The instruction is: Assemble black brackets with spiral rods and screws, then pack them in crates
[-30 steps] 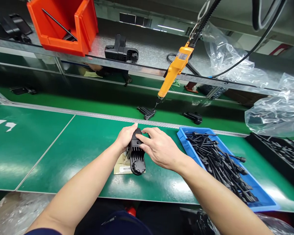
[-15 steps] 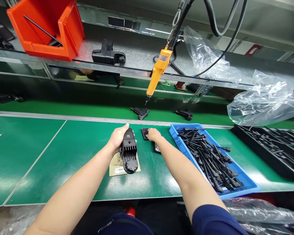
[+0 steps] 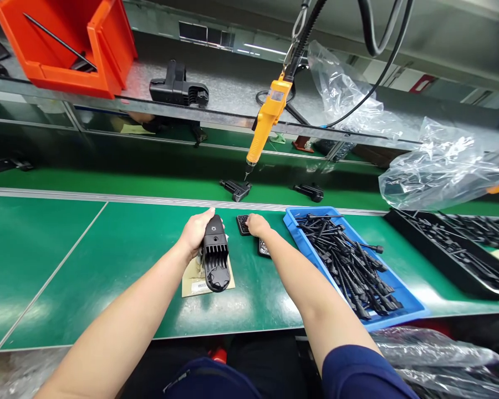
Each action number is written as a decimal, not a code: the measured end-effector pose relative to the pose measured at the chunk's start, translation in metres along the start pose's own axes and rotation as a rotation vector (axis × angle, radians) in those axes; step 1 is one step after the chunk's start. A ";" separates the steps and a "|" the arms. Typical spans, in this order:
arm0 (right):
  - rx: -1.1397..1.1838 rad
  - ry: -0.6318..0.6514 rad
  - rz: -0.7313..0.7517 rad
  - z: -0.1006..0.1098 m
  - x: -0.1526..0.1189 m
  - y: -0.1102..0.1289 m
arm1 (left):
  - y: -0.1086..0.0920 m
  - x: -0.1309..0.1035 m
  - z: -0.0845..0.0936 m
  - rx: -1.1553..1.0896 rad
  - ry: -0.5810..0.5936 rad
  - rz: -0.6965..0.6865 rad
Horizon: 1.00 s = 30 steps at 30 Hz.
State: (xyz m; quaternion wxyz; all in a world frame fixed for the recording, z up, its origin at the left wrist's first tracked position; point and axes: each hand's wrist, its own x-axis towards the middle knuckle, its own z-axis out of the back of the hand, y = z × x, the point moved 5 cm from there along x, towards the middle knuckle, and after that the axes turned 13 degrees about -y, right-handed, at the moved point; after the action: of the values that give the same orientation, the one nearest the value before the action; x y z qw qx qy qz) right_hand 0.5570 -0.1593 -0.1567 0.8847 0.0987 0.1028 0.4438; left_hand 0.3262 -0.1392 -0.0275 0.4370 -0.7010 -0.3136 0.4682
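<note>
My left hand [image 3: 194, 231] is closed round the upper end of a black plastic housing [image 3: 217, 260], which has a ribbed, rounded lower end and is held over a tan paper bag [image 3: 195, 287] with a white label. My right hand [image 3: 258, 226] reaches to a small black tray [image 3: 242, 224] of tiny dark parts that look like screws. Its fingertips are pinched at the tray's right side, and whatever is between them is too small to make out. A second small tray [image 3: 263, 248], with shiny small parts, is partly hidden under my right wrist.
A blue tray [image 3: 289, 221] of black stalk-like parts stands right, with a black tray [image 3: 453, 255] beyond it. An orange electric screwdriver [image 3: 266, 122] hangs ahead. Black parts [image 3: 237, 190] lie on the green belt behind. On the shelf is an orange bin [image 3: 66, 83].
The whole view has shifted slightly left. My left hand still holds the housing, and my right hand stays at the small tray.
</note>
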 end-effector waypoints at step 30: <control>0.456 -0.184 -0.216 0.016 -0.009 -0.017 | 0.001 0.001 0.000 -0.030 -0.016 0.013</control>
State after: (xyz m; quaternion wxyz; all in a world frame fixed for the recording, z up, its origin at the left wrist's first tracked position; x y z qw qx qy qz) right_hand 0.5694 -0.1776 -0.1447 0.8876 0.3237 0.1294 0.3012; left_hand 0.3265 -0.1386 -0.0288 0.4208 -0.7059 -0.3197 0.4717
